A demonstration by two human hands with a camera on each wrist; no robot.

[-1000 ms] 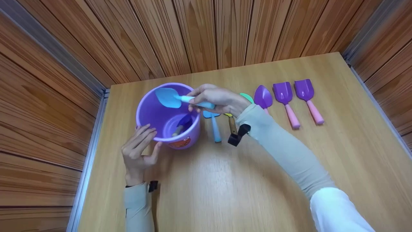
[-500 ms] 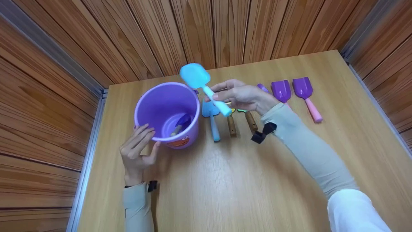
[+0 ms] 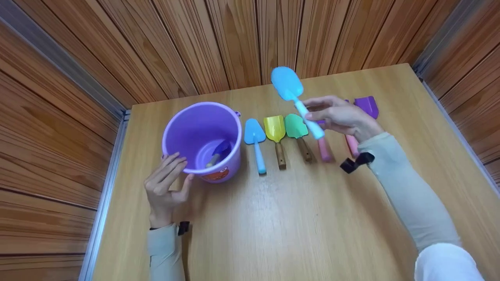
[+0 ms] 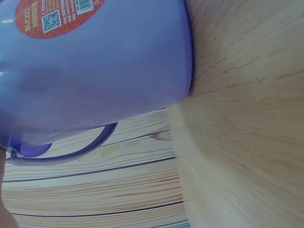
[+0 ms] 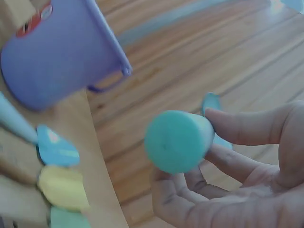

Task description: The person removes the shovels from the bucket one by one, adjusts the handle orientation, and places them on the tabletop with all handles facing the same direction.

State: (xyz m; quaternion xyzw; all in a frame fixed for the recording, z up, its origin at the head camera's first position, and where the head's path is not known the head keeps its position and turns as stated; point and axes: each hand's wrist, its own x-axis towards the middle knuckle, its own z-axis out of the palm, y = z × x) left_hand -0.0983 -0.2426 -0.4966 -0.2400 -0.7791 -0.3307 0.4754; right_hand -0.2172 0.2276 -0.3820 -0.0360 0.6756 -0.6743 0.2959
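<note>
In the head view my left hand (image 3: 166, 187) grips the near-left rim of a purple bucket (image 3: 233, 164), fingers over the rim and thumb outside. Inside the bucket lies a small trowel (image 3: 222, 148) with a dark purple blade and tan handle. My right hand (image 3: 343, 115) pinches the handle of a light-blue toy shovel (image 3: 288, 82), raised over the row of tools with its blade up and away. The right wrist view shows the handle's round end (image 5: 173, 142) between thumb and fingers. Only a sliver of the left hand shows in the left wrist view.
Right of the bucket lie a blue trowel (image 3: 254, 132), a yellow shovel (image 3: 275, 128) and a green shovel (image 3: 297, 125). Further right, purple shovels (image 3: 367, 105) with pink handles (image 3: 324, 150) are partly hidden by the right hand and sleeve. Wooden plank walls (image 3: 242, 43) border the table.
My right hand has carried the light-blue shovel from over the bucket to the right, turning its blade from pointing left to pointing up and away. The left hand stays on the rim.
</note>
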